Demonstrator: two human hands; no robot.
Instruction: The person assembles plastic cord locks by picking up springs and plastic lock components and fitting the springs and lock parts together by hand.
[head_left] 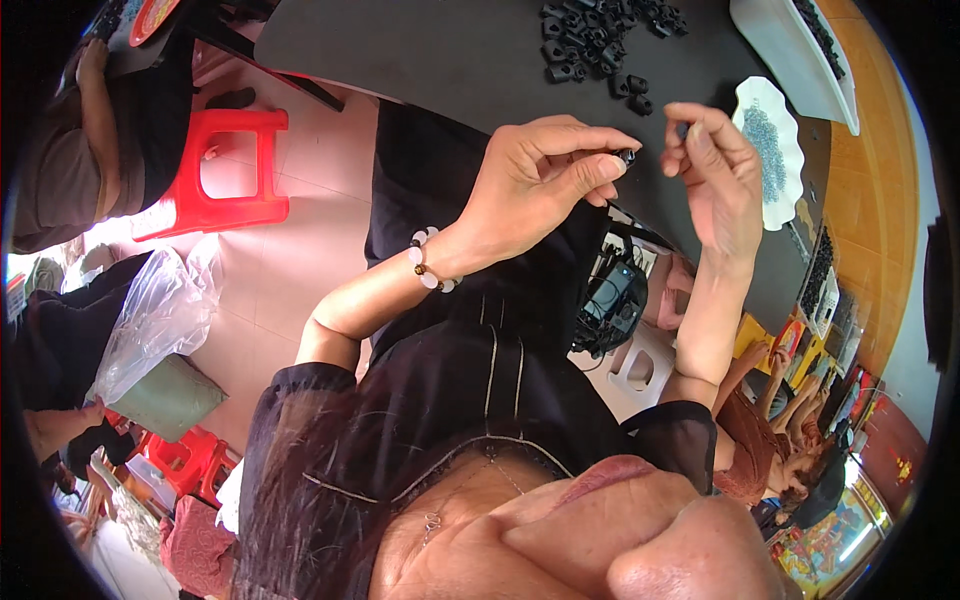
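Observation:
Above the edge of the dark table (420, 50), my left hand (550, 170) pinches a small black plastic part (627, 156) between thumb and fingertips. A bracelet of pale beads circles that wrist. Just to the right, my right hand (718, 175) is raised with its fingers curled in and the thumb close to them. A dark speck shows at its fingertips, too small to name. Beside this hand lies a white scalloped plate (794, 165) with many tiny clear bluish pieces (765, 140) in it. Farther back, a heap of similar black parts (590, 40) is spread on the table.
A white bin (790, 60) holding black parts stands at the far right. On the left are a red plastic stool (235, 215) and a seated person (90, 150). Other people's arms (780, 400) show at lower right. A black bag with cables (610, 300) is below my hands.

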